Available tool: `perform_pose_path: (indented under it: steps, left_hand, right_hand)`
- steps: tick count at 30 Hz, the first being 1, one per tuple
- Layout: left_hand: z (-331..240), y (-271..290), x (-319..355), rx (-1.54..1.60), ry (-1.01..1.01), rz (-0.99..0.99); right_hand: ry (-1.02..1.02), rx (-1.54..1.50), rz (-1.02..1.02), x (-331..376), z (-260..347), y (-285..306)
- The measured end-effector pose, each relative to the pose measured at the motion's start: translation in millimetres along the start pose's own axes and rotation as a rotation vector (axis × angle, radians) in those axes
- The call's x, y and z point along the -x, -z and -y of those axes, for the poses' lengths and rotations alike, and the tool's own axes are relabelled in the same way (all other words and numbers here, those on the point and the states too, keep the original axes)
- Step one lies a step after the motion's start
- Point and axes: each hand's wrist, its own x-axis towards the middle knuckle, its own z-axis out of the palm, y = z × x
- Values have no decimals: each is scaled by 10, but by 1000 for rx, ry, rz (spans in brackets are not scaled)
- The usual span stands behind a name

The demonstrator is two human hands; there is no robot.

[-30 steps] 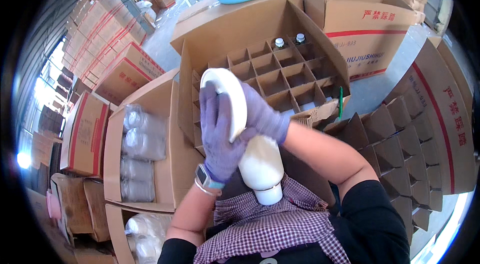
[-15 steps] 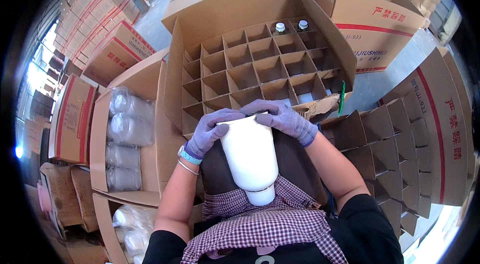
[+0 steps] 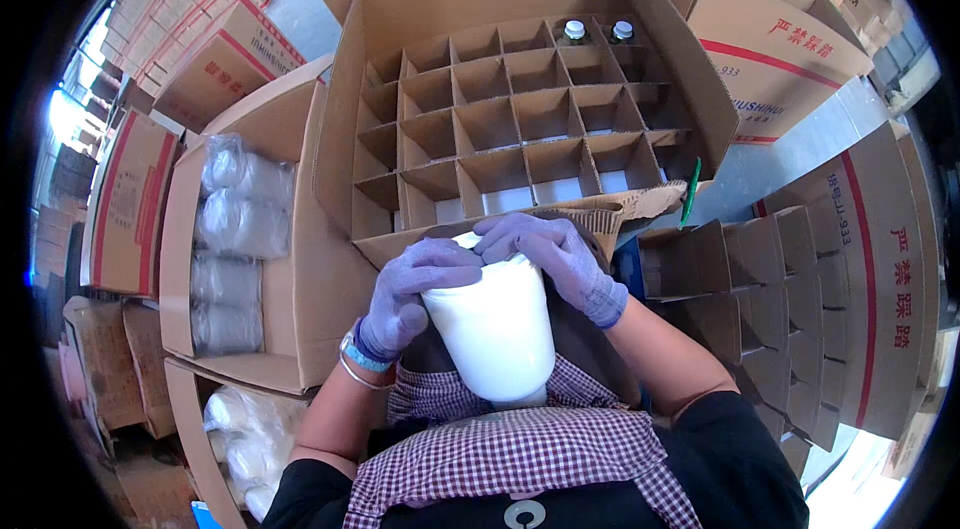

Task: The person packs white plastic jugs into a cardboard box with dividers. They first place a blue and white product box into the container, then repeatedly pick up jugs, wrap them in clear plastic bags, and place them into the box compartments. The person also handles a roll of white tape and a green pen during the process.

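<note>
A white bottle [image 3: 492, 339] rests in my lap, its narrow neck end toward me and partly hidden by the apron. My left hand [image 3: 418, 287], in a purple glove, curls over the bottle's far end from the left. From the right, my gloved right hand [image 3: 548, 254] grips the same end, its fingers bunched together near the rim. Beyond them stands a divided carton [image 3: 425, 151], with two bottles with pale caps, a left one [image 3: 574, 33] and a right one [image 3: 622, 32], in its far right compartments.
An open box [image 3: 295, 324] at my left holds several clear plastic-wrapped bundles [image 3: 243, 223]. Nearer me, another box has white wrapped items [image 3: 245, 434]. Cardboard dividers [image 3: 745, 274] stand at my right beside a carton [image 3: 870, 279]. A green strip [image 3: 690, 194] hangs at the divided carton's corner.
The bottle has tipped, so its neck end now shows less. My right fingers have bunched inward at its far end, and the view has shifted slightly.
</note>
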Motion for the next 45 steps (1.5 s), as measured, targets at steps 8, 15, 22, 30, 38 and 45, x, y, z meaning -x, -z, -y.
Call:
perform_pose_path:
  steps: [8,15,22,30,38,45]
  left_hand:
    - [-725,-621,-313,-834,129,12]
    - [1662,424,603,-811,450,-119]
    - [1145,-108,2,-975,112,-345]
    - [-849,-788,-24,-182,217,161]
    - [-819,-867,890,62,580,-194]
    - [-741,-179,785,244,551,282]
  right_hand:
    - [-235,-573,-91,-108,-281,-62]
    - [301,299,-205,221,825,-258]
    - [65,547,146,-54,798,174]
    - [684,622,734,343,1683,-977]
    - [-96,1108,212,423,840,-85]
    - [659,916,612,476,1666,-727]
